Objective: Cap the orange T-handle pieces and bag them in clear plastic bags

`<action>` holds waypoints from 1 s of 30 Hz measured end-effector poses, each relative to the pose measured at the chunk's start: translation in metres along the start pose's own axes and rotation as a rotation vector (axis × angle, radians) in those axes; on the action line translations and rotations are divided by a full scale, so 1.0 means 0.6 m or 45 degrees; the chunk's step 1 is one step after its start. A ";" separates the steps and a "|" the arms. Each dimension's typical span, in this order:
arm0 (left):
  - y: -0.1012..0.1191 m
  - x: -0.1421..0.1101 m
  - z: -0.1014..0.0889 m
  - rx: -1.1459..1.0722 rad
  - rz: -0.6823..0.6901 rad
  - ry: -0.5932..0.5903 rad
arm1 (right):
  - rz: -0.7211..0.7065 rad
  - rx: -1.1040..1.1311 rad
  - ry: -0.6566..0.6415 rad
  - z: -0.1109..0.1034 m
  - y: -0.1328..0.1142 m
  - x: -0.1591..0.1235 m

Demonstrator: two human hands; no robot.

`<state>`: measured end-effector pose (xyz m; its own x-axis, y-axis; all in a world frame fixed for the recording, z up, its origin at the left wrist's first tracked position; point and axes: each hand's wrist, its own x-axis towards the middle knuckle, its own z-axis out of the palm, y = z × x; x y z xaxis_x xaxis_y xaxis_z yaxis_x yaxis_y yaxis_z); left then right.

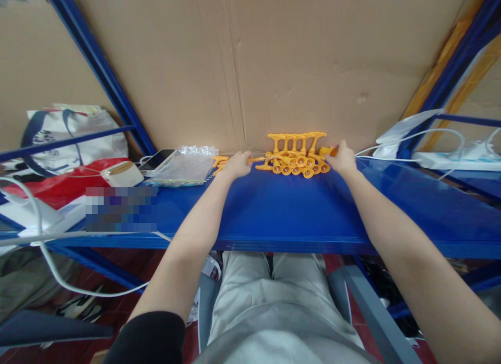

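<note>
Nearest me, beyond the seated person's lap (270, 296), runs the blue bench (289, 212). Toward its back, the left hand (237, 165) has its fingers drawn in beside a twisted orange stem (257, 159); I can't tell if they grip it. The right hand (345, 159) touches an orange piece (327, 151) at the pile's right end, fingers narrow, grip unclear. I'd judge this as handling at both ends of the orange pile (299, 163); shifting either piece would call for clearing its neighbours. Cardboard (293, 56) stands behind.
</note>
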<state>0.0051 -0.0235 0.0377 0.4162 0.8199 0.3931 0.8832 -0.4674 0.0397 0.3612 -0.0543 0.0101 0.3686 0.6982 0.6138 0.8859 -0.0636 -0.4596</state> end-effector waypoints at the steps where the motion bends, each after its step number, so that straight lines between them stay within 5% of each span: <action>1: 0.000 0.000 0.000 -0.007 0.008 0.014 | -0.025 0.009 0.029 0.000 -0.001 0.002; 15: 0.014 -0.003 -0.002 -0.161 0.150 0.207 | -0.659 0.252 0.022 0.001 -0.075 -0.012; 30: 0.041 -0.015 -0.009 -0.169 0.172 0.250 | -0.928 0.247 -0.240 -0.019 -0.142 -0.054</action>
<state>0.0219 -0.0443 0.0402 0.4666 0.6735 0.5733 0.7811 -0.6178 0.0900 0.2769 -0.0798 0.0365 -0.3577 0.6260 0.6929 0.8145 0.5721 -0.0964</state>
